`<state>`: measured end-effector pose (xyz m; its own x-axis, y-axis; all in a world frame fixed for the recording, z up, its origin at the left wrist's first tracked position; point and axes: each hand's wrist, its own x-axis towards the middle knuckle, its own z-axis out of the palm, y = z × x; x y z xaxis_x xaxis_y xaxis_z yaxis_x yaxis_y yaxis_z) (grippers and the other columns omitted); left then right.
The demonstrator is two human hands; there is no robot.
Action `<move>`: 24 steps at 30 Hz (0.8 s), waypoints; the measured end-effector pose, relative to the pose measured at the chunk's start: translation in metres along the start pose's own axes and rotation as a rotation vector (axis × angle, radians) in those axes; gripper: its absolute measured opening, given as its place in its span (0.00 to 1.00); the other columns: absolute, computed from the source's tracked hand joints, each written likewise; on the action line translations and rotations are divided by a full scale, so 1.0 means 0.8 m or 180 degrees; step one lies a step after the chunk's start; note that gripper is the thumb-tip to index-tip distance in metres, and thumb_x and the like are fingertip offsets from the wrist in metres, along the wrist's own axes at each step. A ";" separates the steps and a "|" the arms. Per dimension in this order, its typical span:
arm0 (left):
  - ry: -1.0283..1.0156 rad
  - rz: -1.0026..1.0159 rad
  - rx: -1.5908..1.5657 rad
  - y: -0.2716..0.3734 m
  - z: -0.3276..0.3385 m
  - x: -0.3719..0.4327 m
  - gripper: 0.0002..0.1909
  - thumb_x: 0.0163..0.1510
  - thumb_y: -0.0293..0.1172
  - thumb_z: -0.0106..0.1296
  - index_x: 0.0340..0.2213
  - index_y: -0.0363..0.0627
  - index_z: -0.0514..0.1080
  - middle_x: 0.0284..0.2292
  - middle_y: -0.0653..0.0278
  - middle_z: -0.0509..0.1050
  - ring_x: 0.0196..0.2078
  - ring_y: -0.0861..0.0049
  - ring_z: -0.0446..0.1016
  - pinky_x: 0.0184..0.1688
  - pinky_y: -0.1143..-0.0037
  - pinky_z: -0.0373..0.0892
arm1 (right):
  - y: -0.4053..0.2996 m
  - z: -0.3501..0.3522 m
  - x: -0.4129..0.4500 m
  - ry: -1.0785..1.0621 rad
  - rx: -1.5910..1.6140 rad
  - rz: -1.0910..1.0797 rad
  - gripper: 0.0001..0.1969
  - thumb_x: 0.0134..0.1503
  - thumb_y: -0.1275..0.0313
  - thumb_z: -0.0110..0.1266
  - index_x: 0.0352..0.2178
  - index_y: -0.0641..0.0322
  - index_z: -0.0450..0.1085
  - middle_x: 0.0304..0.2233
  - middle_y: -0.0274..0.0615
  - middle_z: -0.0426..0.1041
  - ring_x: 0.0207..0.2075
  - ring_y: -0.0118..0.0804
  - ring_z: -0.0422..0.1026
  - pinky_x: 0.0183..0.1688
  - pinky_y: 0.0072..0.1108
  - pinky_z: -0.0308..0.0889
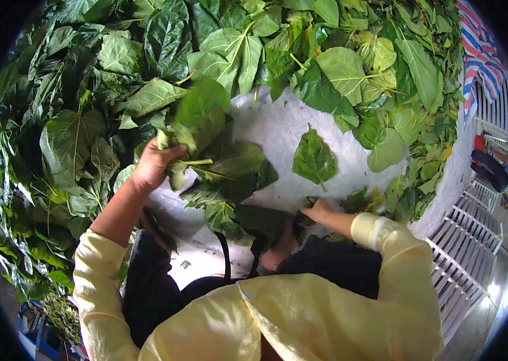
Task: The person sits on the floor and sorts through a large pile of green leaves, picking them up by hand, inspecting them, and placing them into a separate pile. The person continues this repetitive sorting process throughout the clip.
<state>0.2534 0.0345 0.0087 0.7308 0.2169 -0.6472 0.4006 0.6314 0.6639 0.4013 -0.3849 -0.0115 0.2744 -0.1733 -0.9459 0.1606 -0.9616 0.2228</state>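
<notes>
My left hand (157, 162) is closed on several broad green leaves (231, 167), whose stalks point right and whose blades spread over a pale sheet (263, 117). To the right, my right hand (318, 211) is low over the sheet, its fingers at a dark green leaf partly hidden by them; whether it grips that leaf is unclear. A single toothed leaf (314, 157) lies flat just above my right hand. More leaves hang between my knees, below the bunch in my left hand.
A deep heap of leaves (73, 140) curves around the left and top, with more leaves (416, 117) at right. Beyond the sheet are a striped cloth (477, 49) and white slatted racks (461, 243). A blue crate (40, 334) stands at lower left.
</notes>
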 end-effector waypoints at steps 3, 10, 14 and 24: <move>0.0360 0.0040 -0.0114 0.058 -0.029 -0.018 0.13 0.45 0.22 0.52 0.36 0.42 0.69 0.32 0.68 0.72 0.33 0.81 0.70 0.37 0.77 0.67 | 0.017 -0.016 0.003 0.1151 0.0877 -0.1670 0.24 0.46 0.56 0.55 0.37 0.68 0.67 0.30 0.52 0.72 0.35 0.48 0.72 0.39 0.31 0.66; -0.2324 -0.0245 0.3411 0.044 -0.085 -0.071 0.22 0.38 0.33 0.59 0.38 0.39 0.70 0.37 0.53 0.71 0.40 0.64 0.70 0.44 0.71 0.66 | -0.058 -0.058 0.010 0.3244 -0.0514 -0.2555 0.14 0.38 0.73 0.59 0.29 0.66 0.67 0.53 0.58 0.50 0.52 0.60 0.52 0.52 0.40 0.51; -0.2609 0.0928 0.4387 -0.103 0.038 -0.093 0.16 0.40 0.31 0.51 0.36 0.47 0.71 0.37 0.54 0.68 0.41 0.60 0.68 0.47 0.63 0.63 | -0.050 -0.088 0.025 0.2557 -0.0949 -0.2522 0.14 0.42 0.75 0.55 0.33 0.62 0.63 0.36 0.45 0.63 0.41 0.50 0.63 0.41 0.34 0.62; -0.2824 0.1581 0.5040 -0.189 0.092 -0.009 0.19 0.38 0.35 0.53 0.36 0.49 0.69 0.35 0.58 0.70 0.40 0.64 0.68 0.40 0.67 0.65 | 0.023 -0.177 -0.082 0.3176 -0.0503 -0.2209 0.18 0.43 0.77 0.52 0.39 0.65 0.61 0.39 0.52 0.65 0.41 0.54 0.65 0.42 0.34 0.63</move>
<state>0.2285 -0.1174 -0.0597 0.7536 -0.5844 -0.3009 -0.2155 -0.6522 0.7268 0.5208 -0.3614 0.0880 0.6796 0.6715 -0.2953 0.6560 -0.7365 -0.1648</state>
